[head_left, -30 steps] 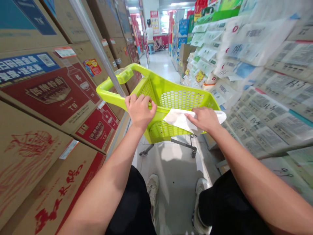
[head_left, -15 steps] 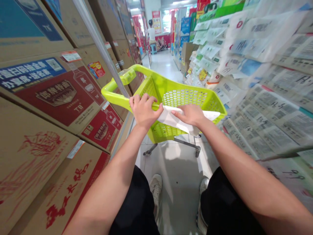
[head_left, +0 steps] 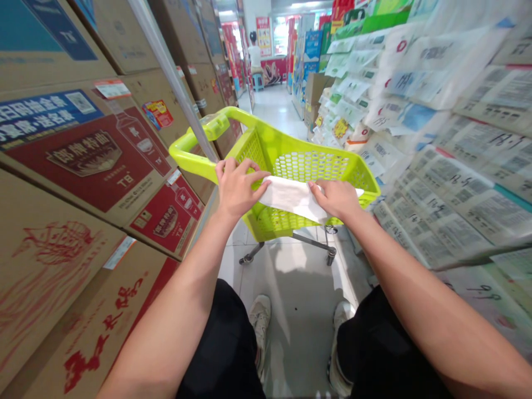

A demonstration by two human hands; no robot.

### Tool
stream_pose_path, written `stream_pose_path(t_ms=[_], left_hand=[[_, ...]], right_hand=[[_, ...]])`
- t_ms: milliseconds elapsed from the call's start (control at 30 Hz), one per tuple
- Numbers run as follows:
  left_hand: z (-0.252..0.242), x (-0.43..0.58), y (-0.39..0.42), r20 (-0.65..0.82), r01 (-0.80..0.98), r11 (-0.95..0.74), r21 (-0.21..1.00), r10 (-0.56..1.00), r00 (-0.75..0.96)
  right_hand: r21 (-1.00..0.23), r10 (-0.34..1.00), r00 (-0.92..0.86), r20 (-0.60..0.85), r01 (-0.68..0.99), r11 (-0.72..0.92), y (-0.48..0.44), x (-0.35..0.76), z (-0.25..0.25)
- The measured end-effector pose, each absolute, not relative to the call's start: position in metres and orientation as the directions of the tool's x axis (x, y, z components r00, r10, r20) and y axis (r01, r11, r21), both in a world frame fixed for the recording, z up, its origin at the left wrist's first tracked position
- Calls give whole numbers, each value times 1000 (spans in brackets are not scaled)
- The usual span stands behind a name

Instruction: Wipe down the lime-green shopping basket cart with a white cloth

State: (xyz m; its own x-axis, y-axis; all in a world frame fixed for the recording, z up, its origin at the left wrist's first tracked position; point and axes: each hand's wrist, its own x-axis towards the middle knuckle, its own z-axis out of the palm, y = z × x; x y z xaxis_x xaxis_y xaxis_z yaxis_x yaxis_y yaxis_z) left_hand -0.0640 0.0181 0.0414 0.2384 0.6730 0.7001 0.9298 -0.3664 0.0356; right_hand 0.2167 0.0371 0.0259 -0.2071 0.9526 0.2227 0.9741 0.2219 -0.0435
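A lime-green shopping cart [head_left: 291, 144] stands right in front of me, its basket side with rows of holes facing me. Across the near rim of the basket lies a thin white cloth [head_left: 288, 195], its lower edge hanging over the outside. My left hand [head_left: 238, 187] is at the cloth's left end, thumb and fingers closing on it while the other fingers curl over the rim. My right hand [head_left: 336, 198] grips the cloth farther right, thumb toward me, the fingers behind hidden. A small white corner shows beyond it.
Stacked cartons [head_left: 95, 160] rise close on the left, with a slanted metal pole [head_left: 174, 77] before them. Packs of paper goods [head_left: 449, 199] line the right. Ahead, the aisle floor [head_left: 282, 105] leads to a person [head_left: 255, 55] on a blue stool [head_left: 257, 82].
My right hand has shifted right along the rim, and more of the white cloth shows between my hands. My left hand stays at the rim. The view has turned slightly.
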Motion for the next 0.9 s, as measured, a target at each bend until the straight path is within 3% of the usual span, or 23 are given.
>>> stream_pose_path(t_ms=[267,533,700,800,900], left_hand=[[42,-62,18,682,912,-409,31,676,280],[44,-56,15,687,911,-409,48,676,267],[43,-56,11,699,924,-381,43,672,245],[43,-58,11,693,931,-362,40,682,235],[44,-60,13,682,932,-360,50,694,231]], right_hand=[[-158,969,-38,244,984,78,59,216,27],[-191,983,-147,-109,974,124,88,236,46],[-230,943,-243,-226,954,191,91,237,47],[-240,934,-299,-195,938,250,86,236,43],[-224,937,-347,-46,917,329,75,232,43]])
